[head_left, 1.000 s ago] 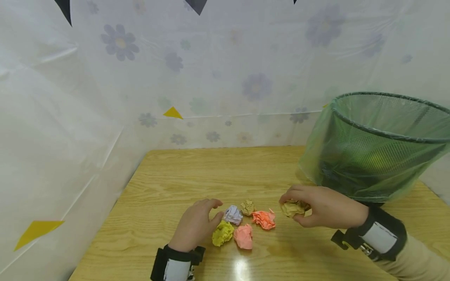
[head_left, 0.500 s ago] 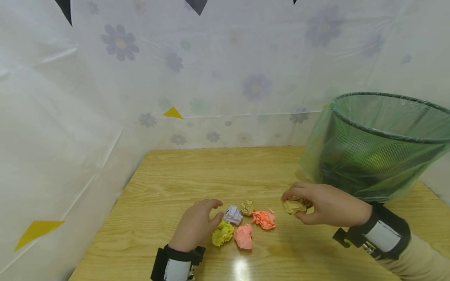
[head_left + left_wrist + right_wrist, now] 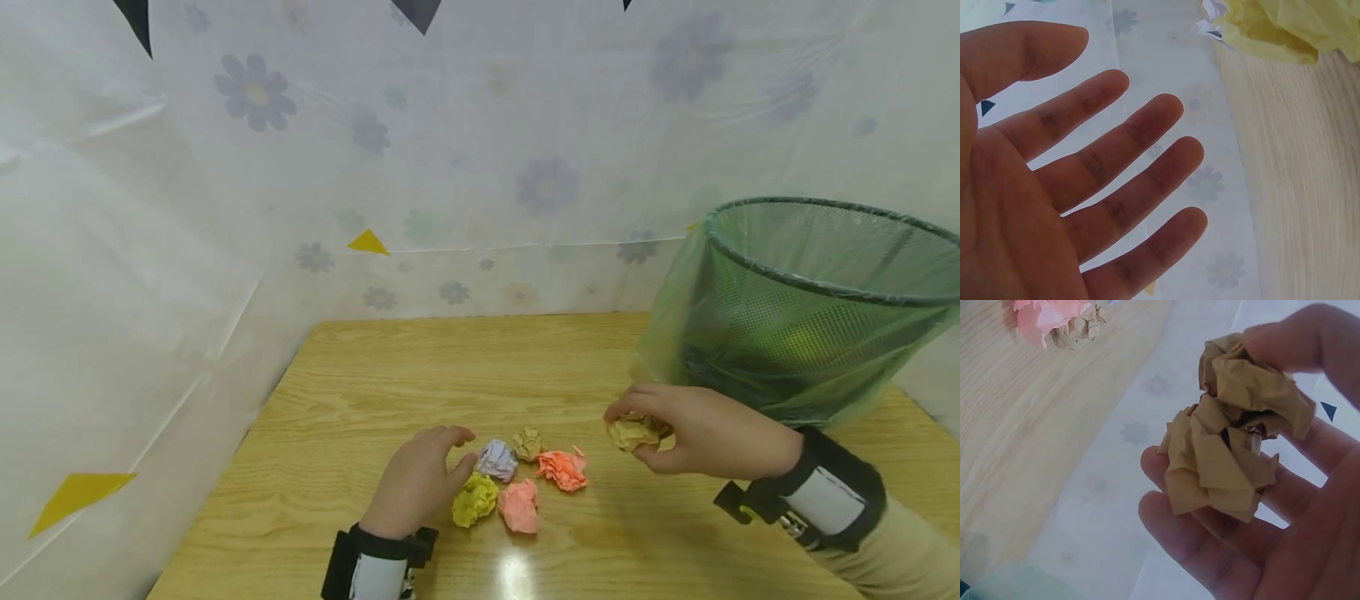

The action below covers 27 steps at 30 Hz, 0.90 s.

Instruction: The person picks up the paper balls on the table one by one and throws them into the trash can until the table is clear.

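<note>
My right hand pinches a crumpled brown paper ball between thumb and fingers, above the table just in front of the bin. My left hand is beside the yellow paper ball; in the left wrist view its fingers are spread and relaxed, holding nothing. Close together on the table lie a white-lilac paper ball, a second brown paper ball, an orange paper ball and a pink paper ball.
A mesh bin with a green plastic liner stands at the right of the wooden table; something yellow shows through its side. A white flower-patterned sheet hangs behind and to the left.
My right hand, with the brown paper ball, has shifted slightly right and up toward the bin. The left hand and the balls on the table have stayed put.
</note>
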Motion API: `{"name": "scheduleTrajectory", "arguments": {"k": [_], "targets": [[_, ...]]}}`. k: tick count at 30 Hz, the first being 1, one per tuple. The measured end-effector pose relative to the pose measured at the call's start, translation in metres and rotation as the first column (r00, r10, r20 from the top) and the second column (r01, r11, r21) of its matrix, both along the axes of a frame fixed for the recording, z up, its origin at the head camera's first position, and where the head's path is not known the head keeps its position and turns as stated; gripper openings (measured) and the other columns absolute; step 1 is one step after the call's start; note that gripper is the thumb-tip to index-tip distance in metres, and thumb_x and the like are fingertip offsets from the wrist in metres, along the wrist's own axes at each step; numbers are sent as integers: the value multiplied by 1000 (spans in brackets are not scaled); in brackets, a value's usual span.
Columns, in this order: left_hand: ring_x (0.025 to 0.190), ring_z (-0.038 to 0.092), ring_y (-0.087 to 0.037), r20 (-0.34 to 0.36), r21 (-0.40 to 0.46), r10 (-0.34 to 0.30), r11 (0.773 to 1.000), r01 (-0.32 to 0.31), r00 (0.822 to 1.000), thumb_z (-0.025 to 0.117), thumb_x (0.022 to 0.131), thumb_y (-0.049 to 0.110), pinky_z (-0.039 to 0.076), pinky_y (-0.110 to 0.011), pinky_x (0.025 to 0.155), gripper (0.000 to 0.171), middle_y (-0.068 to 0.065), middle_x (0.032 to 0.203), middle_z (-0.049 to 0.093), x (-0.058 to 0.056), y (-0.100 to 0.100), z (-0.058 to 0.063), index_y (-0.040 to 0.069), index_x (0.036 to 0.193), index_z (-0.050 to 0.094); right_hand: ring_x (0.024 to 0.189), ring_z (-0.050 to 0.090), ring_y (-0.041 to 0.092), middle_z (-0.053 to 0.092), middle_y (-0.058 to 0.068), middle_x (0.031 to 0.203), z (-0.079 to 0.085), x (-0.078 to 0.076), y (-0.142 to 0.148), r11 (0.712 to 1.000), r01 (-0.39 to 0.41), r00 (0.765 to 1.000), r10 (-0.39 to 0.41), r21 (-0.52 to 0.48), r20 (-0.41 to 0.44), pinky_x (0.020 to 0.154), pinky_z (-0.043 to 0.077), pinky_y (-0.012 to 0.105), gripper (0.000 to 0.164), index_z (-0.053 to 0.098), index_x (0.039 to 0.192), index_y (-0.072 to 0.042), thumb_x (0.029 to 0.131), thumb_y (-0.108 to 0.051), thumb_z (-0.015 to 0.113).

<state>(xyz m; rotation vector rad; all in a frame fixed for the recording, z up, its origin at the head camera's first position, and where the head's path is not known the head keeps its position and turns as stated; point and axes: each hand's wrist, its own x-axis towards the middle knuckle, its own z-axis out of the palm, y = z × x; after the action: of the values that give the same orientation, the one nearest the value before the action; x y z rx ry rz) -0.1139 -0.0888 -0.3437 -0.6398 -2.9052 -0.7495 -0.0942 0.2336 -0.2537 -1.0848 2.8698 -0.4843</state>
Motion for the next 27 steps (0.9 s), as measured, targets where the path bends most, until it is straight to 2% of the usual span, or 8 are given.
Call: {"name": "scheduleTrajectory", "arguments": {"k": [13,22,27], "targets": [[92,60,-21,-6,-2,-1,1000,1,1000,64,87,26,50,-38,73,27,-3,101,66,0,0,2,11,109,66,73,49,-3,50,-15,101,5,2,4,1000,16,1000,-16,-18,9,57,44,18,34,57,116,-23,84,-15,64],[93,60,-22,1,-2,1,1000,-1,1000,64,87,26,50,-39,73,27,-3,101,66,0,0,1,11,109,66,76,49,-3,49,-17,101,8,2,5,1000,19,999,-19,0,-38,59,45,19,35,56,116,-26,83,-15,65],[93,60,-22,-9,-2,2,1000,-2,1000,63,88,27,50,-38,73,26,-4,100,66,0,0,1,11,109,66,75,48,-3,50,-17,101,11,2,7,1000,10,998,-11,-7,-68,58,44,18,36,57,116,-22,82,-14,66]]}}
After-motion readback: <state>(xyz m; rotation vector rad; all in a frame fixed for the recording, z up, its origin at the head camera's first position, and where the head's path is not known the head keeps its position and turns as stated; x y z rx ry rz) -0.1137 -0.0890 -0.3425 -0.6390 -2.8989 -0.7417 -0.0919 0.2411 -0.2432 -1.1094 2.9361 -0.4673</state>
